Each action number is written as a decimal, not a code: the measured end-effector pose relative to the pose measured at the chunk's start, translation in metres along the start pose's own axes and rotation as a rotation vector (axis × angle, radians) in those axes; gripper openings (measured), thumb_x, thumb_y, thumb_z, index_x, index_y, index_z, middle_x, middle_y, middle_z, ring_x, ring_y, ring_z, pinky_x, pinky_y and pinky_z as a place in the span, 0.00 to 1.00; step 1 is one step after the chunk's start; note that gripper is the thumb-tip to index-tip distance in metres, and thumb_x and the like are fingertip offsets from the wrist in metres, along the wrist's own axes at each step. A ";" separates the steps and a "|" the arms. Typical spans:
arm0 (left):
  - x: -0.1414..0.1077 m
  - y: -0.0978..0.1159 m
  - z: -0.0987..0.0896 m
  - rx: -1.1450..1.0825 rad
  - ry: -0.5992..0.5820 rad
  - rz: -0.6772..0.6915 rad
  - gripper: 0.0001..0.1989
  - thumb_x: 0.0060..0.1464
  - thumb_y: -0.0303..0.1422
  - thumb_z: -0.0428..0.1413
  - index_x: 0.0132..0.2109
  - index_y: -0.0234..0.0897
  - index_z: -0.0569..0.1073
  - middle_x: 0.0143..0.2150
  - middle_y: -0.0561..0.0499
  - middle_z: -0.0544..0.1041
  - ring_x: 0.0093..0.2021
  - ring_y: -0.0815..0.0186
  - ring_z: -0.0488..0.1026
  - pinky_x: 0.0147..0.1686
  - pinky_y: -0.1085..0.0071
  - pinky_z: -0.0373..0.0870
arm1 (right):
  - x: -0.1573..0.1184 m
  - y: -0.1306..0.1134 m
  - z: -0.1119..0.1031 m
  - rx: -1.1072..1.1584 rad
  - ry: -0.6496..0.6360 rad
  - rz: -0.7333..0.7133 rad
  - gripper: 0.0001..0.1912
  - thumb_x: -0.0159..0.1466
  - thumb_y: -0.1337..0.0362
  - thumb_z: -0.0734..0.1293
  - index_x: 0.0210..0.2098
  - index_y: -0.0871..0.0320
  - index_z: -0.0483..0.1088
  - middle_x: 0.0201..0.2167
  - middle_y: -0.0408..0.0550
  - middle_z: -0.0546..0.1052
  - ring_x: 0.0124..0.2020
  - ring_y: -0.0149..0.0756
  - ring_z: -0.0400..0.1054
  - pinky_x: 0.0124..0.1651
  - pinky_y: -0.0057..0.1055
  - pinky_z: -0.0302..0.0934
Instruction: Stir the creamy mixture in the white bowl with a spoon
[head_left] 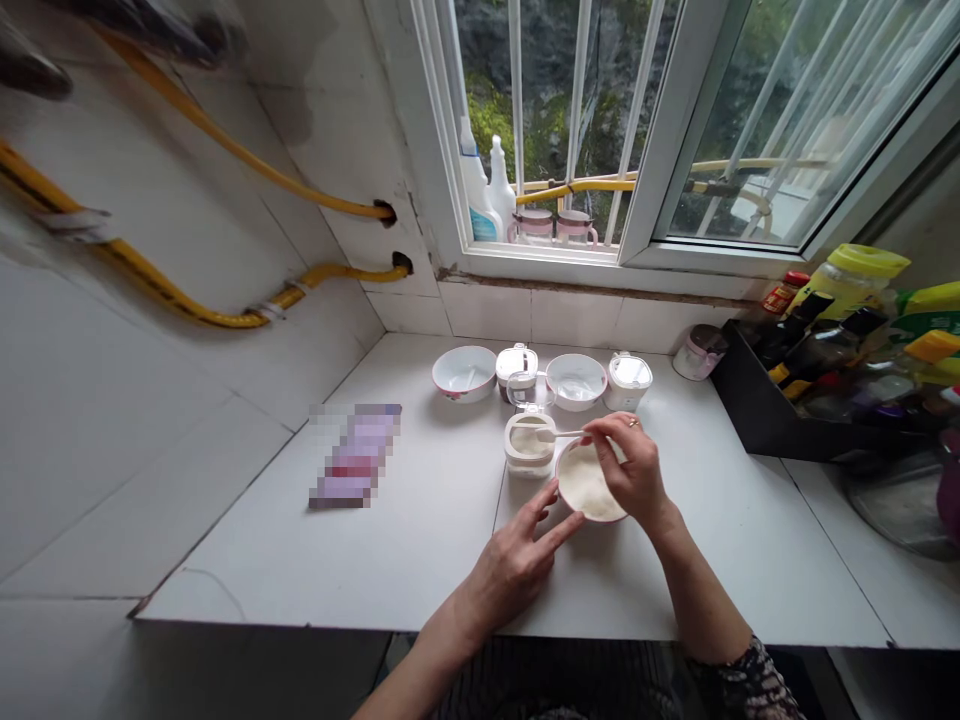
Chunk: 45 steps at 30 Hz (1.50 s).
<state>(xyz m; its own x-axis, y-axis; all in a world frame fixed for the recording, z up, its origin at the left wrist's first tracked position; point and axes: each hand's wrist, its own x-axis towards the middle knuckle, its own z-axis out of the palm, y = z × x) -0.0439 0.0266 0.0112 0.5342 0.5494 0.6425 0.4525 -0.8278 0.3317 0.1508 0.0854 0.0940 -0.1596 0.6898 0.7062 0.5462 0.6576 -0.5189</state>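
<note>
My right hand [628, 465] pinches the handle of a small white spoon [566, 434]. The spoon's head reaches over a square white seasoning jar [529, 462], whose clear lid [531, 388] is flipped up and which has pale contents. Below that hand is a bowl [589, 485] of off-white powder or flour, partly covered by the fingers. My left hand [521, 545] lies at the bowl's near left side, fingers spread and fingertips touching its rim.
Behind stand two white bowls [463, 374] [576, 380] and two lidded jars [517, 366] [630, 380]. A blurred purple packet [356, 455] lies left. At right are a glass jar [700, 352] and a black box [780, 430] of bottles. The counter's front edge [315, 626] runs before me.
</note>
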 end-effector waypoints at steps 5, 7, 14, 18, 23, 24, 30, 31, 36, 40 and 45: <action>-0.001 -0.001 0.000 0.001 -0.010 0.000 0.33 0.53 0.14 0.45 0.64 0.38 0.65 0.72 0.40 0.49 0.62 0.56 0.67 0.54 0.62 0.76 | -0.005 0.015 -0.021 -0.102 -0.001 0.169 0.08 0.62 0.69 0.61 0.32 0.54 0.71 0.24 0.45 0.77 0.31 0.40 0.69 0.41 0.37 0.62; -0.001 0.000 -0.001 -0.004 -0.017 -0.002 0.33 0.53 0.14 0.45 0.64 0.38 0.65 0.72 0.40 0.49 0.63 0.55 0.67 0.53 0.62 0.77 | -0.007 0.020 -0.021 -0.172 -0.049 0.144 0.09 0.61 0.70 0.60 0.30 0.55 0.71 0.25 0.45 0.77 0.30 0.39 0.69 0.43 0.38 0.62; -0.003 -0.001 0.000 -0.006 -0.026 -0.011 0.35 0.55 0.15 0.46 0.67 0.42 0.61 0.73 0.41 0.48 0.62 0.56 0.68 0.52 0.60 0.77 | -0.012 0.020 -0.005 -0.173 -0.188 0.219 0.10 0.59 0.71 0.59 0.27 0.54 0.70 0.23 0.44 0.77 0.29 0.38 0.70 0.46 0.37 0.61; -0.002 -0.001 0.000 -0.015 -0.009 -0.008 0.35 0.54 0.14 0.45 0.66 0.41 0.62 0.73 0.41 0.48 0.62 0.56 0.68 0.53 0.61 0.77 | -0.010 0.019 -0.007 -0.022 -0.144 0.463 0.08 0.58 0.67 0.60 0.26 0.54 0.70 0.18 0.42 0.75 0.27 0.38 0.70 0.42 0.36 0.62; -0.002 0.000 0.000 -0.017 -0.019 -0.012 0.36 0.53 0.14 0.45 0.66 0.41 0.62 0.73 0.41 0.49 0.61 0.56 0.68 0.52 0.60 0.77 | -0.008 0.022 -0.015 0.225 -0.093 0.723 0.08 0.55 0.61 0.61 0.27 0.56 0.70 0.17 0.42 0.74 0.23 0.36 0.69 0.33 0.32 0.63; -0.002 0.000 0.000 -0.015 -0.023 -0.012 0.36 0.53 0.14 0.45 0.67 0.41 0.62 0.73 0.41 0.49 0.61 0.56 0.68 0.52 0.59 0.77 | -0.008 0.022 -0.016 0.232 -0.083 0.731 0.08 0.55 0.61 0.61 0.26 0.56 0.70 0.17 0.42 0.73 0.23 0.36 0.70 0.32 0.32 0.63; -0.002 0.000 0.000 -0.002 -0.022 -0.009 0.35 0.54 0.14 0.45 0.67 0.42 0.61 0.73 0.41 0.49 0.63 0.55 0.67 0.52 0.59 0.77 | -0.007 0.019 -0.015 0.093 -0.218 0.557 0.08 0.55 0.65 0.60 0.25 0.55 0.70 0.16 0.40 0.73 0.22 0.34 0.67 0.34 0.31 0.62; -0.002 0.000 0.000 -0.001 -0.024 -0.010 0.35 0.54 0.14 0.45 0.67 0.42 0.61 0.73 0.41 0.49 0.62 0.55 0.67 0.52 0.59 0.77 | -0.007 0.018 -0.014 0.075 -0.247 0.521 0.08 0.56 0.66 0.60 0.24 0.55 0.70 0.16 0.40 0.73 0.22 0.33 0.66 0.36 0.31 0.62; -0.002 0.000 0.000 0.003 -0.025 -0.012 0.34 0.55 0.14 0.45 0.66 0.41 0.63 0.73 0.41 0.49 0.61 0.57 0.69 0.52 0.61 0.77 | -0.008 0.015 -0.012 0.181 -0.254 0.583 0.08 0.55 0.65 0.60 0.24 0.56 0.70 0.17 0.40 0.74 0.23 0.33 0.68 0.36 0.31 0.63; -0.003 -0.001 0.000 -0.008 -0.015 -0.007 0.34 0.54 0.14 0.45 0.66 0.41 0.63 0.73 0.41 0.48 0.61 0.56 0.68 0.53 0.61 0.77 | -0.007 0.020 -0.016 0.355 -0.153 0.759 0.07 0.53 0.61 0.63 0.25 0.57 0.71 0.16 0.41 0.73 0.22 0.33 0.67 0.31 0.30 0.62; -0.003 -0.001 0.001 -0.007 -0.014 -0.003 0.34 0.54 0.14 0.45 0.65 0.40 0.64 0.73 0.41 0.48 0.61 0.56 0.68 0.53 0.61 0.77 | -0.004 0.026 -0.021 0.483 -0.091 0.841 0.08 0.49 0.59 0.66 0.24 0.57 0.72 0.14 0.41 0.72 0.21 0.32 0.65 0.31 0.31 0.61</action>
<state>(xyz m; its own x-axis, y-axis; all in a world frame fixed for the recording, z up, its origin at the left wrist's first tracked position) -0.0454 0.0263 0.0084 0.5425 0.5534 0.6321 0.4489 -0.8269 0.3387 0.1828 0.0934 0.0873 0.0545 0.9984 -0.0147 0.1177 -0.0211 -0.9928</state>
